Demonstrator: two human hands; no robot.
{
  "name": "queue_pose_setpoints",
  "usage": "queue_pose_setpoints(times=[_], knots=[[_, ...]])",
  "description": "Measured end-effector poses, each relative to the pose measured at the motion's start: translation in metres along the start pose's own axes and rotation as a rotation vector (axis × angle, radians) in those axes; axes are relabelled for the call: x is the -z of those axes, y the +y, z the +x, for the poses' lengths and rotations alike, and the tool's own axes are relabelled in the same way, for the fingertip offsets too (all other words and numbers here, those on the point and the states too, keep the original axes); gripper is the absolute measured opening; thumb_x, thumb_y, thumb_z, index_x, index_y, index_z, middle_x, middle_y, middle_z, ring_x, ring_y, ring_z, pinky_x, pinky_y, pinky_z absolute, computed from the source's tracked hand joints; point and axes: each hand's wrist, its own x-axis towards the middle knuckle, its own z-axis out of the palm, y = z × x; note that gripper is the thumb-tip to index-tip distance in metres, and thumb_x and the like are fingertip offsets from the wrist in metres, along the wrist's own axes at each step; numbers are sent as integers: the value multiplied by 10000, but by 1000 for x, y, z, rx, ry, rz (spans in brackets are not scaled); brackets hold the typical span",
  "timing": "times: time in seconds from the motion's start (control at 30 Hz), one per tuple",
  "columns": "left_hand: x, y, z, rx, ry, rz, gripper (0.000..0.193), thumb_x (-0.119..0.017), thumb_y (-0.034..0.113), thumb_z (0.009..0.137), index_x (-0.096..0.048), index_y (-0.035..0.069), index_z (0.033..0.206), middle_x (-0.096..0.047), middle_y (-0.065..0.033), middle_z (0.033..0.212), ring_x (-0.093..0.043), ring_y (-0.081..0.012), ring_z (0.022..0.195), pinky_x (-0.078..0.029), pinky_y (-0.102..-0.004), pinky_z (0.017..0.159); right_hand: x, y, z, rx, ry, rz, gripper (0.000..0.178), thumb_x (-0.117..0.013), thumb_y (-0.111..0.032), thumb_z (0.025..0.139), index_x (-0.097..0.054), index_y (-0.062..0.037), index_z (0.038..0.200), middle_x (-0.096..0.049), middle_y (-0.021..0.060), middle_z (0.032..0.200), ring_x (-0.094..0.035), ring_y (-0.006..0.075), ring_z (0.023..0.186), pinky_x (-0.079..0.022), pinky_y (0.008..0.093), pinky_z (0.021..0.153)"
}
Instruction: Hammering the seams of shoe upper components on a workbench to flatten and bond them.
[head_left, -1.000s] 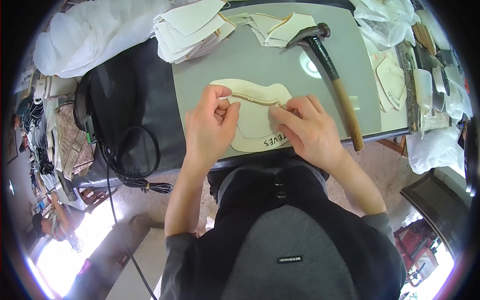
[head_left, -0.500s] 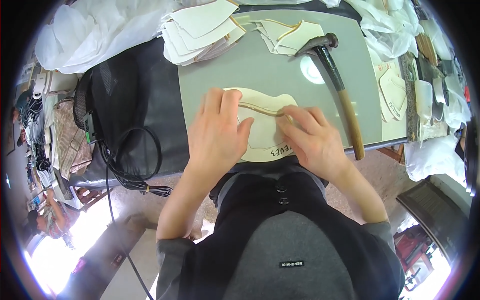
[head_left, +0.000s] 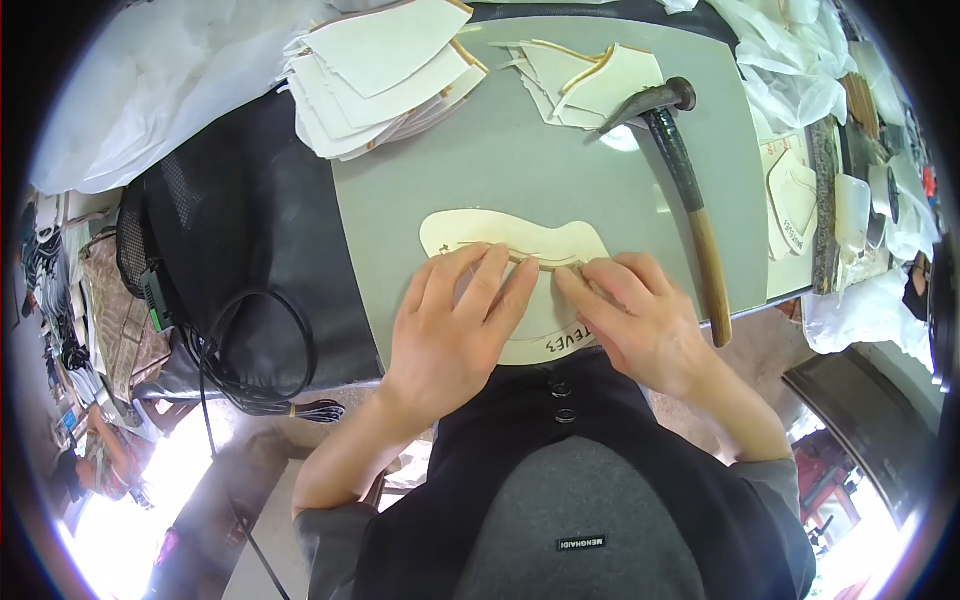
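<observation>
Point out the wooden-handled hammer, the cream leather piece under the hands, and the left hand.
Wooden-handled hammer (head_left: 690, 200), head view, on its dark upper shaft.
Cream leather piece (head_left: 470, 228), head view, bare upper-left lobe.
Left hand (head_left: 450, 330), head view, back of hand.

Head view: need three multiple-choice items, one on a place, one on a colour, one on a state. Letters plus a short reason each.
1. Where does the hammer lie?
A. right of both hands on the grey mat
B. on the black bag
C. under the left hand

2. What colour is the flat piece under the hands?
A. red
B. cream
C. blue

3. How are the hands placed?
A. both lifted off the mat
B. one gripping the hammer
C. both pressed flat on the piece

Answers:
1 A, the hammer rests beside the right hand.
2 B, the piece is pale cream.
3 C, the left hand and the right hand lie on it, fingers spread.
</observation>
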Motion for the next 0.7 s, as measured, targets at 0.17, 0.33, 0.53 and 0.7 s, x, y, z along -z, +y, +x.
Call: queue_pose_setpoints(times=[0.17,0.33,0.53,0.7], knots=[[-2,-5,0,-61,-15,-109,421,-608,88,756,-666,58,1172,-593,-74,1164,-566,-251,1107,-491,-384,895,6,3,6,36,-61,-35,448,-634,-105,744,-626,-99,1193,-580,-4,1053,-583,197,985,-545,296,750],[1,-13,10,-19,-62,-301,460,-658,-4,656,-696,53,1111,-600,-63,1161,-575,-264,1080,-492,-387,874,10,6,10,32,-96,-33,426,-628,-109,741,-629,-94,1167,-577,-3,1043,-581,194,984,-544,279,742],[2,-10,10,-118,-61,-144,424,-626,84,705,-674,55,1126,-597,-67,1152,-562,-242,1090,-472,-378,893,15,10,11,35,-117,17,411,-642,-65,752,-627,-85,1162,-574,14,1046,-577,210,979,-540,296,734],[2,-9,5,-179,-67,-26,425,-607,141,749,-641,40,1160,-591,-80,1164,-551,-237,1117,-465,-372,912,54,49,10,-190,177,140,388,-721,-59,798,-608,-34,1168,-591,102,997,-610,267,843,-509,344,713]])
